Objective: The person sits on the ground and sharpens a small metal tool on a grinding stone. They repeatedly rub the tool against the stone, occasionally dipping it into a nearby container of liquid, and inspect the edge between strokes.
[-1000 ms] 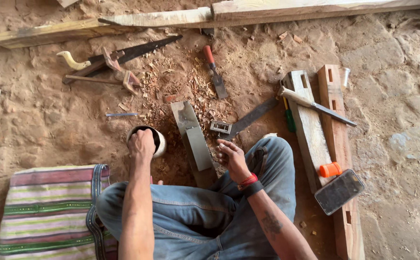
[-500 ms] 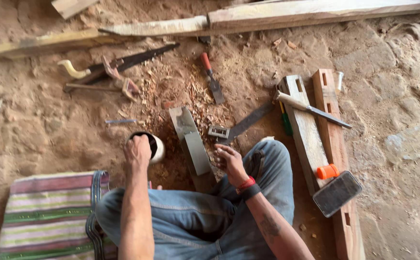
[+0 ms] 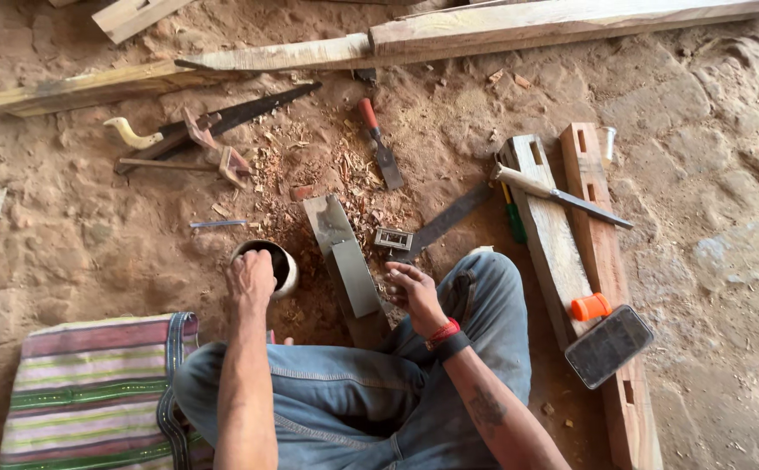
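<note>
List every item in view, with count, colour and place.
cup: one, white rim, dark inside, under the left hand
stone: one, grey slab, beside the right hand
square: one, dark metal, right of the stone
chisel: one, red handle, upper centre
saw: one, pale handle, upper left
file: one, wooden handle, across the beams
beams: two, brown, right
phone: one, black, on a beam
cloth: one, striped, lower left
planks: several, pale, top
left hand: on the cup
right hand: open, by the stone
</note>
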Demonstrator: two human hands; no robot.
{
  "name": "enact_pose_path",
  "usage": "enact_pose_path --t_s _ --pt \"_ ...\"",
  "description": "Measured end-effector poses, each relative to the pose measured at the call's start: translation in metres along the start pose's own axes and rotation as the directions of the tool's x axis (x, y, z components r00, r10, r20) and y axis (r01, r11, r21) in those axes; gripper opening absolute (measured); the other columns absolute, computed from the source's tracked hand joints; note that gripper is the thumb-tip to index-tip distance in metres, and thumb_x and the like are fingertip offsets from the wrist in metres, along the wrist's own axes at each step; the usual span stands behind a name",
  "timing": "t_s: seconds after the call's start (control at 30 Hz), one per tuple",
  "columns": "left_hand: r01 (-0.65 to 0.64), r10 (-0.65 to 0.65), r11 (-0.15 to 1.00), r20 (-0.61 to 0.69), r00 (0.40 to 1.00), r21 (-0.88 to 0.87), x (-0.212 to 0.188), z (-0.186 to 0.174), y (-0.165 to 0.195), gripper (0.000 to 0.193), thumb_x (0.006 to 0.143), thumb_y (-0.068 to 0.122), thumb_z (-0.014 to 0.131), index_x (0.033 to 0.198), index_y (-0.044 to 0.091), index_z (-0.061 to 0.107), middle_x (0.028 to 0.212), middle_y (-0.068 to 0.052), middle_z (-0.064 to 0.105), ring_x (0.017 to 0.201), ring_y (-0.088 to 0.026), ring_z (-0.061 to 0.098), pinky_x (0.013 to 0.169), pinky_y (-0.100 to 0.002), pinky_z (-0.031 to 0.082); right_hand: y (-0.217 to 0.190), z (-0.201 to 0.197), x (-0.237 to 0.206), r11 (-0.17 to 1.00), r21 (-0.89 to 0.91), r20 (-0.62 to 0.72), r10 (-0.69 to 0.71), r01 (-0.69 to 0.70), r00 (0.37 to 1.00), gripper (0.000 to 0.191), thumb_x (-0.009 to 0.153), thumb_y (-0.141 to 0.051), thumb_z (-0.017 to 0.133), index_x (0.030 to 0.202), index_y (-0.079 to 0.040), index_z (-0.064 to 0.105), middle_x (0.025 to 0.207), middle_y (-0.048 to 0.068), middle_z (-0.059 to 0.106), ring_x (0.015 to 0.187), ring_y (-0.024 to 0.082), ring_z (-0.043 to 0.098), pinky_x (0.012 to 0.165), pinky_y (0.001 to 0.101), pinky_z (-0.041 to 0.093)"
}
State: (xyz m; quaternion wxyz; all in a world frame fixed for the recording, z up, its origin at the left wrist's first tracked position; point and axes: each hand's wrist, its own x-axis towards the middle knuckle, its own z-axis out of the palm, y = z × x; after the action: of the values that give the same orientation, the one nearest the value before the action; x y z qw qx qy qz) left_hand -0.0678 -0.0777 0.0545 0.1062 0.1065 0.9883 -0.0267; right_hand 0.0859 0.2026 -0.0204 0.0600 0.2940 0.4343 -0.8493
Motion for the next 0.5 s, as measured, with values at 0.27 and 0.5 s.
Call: enact_pose_path --t_s 0.27,0.5 --pt "-0.019 0.019 0.999 0.006 1.0 -0.033 0.002 0.006 -0.01 0.032 0.082 0.009 0.081 0.112 0.001 0.074 0.111 -0.022 0.075 0.095 -0.033 0.075 0.08 -0.045 0.063 0.001 0.0 0.002 1.0 -0.005 0.004 -0.01 0.01 1.0 0.025 0.097 -0.016 0.067 0.12 -0.008 0.07 0.093 0.0 0.072 0.069 0.005 0.06 0.063 0.0237 0.052" --pt "-0.055 0.051 0.998 -0.098 0.994 -0.032 -0.01 -0.004 -0.016 0.032 0.08 0.013 0.081 0.109 0.005 0.073 0.108 -0.019 0.074 0.097 -0.035 0.073 0.083 -0.048 0.059 0.0 0.001 -0.001 0.998 -0.065 -0.023 -0.019 0.018 1.0 0.029 0.095 -0.015 0.066 0.122 -0.009 0.07 0.095 -0.001 0.073 0.071 0.008 0.063 0.063 0.025 0.053"
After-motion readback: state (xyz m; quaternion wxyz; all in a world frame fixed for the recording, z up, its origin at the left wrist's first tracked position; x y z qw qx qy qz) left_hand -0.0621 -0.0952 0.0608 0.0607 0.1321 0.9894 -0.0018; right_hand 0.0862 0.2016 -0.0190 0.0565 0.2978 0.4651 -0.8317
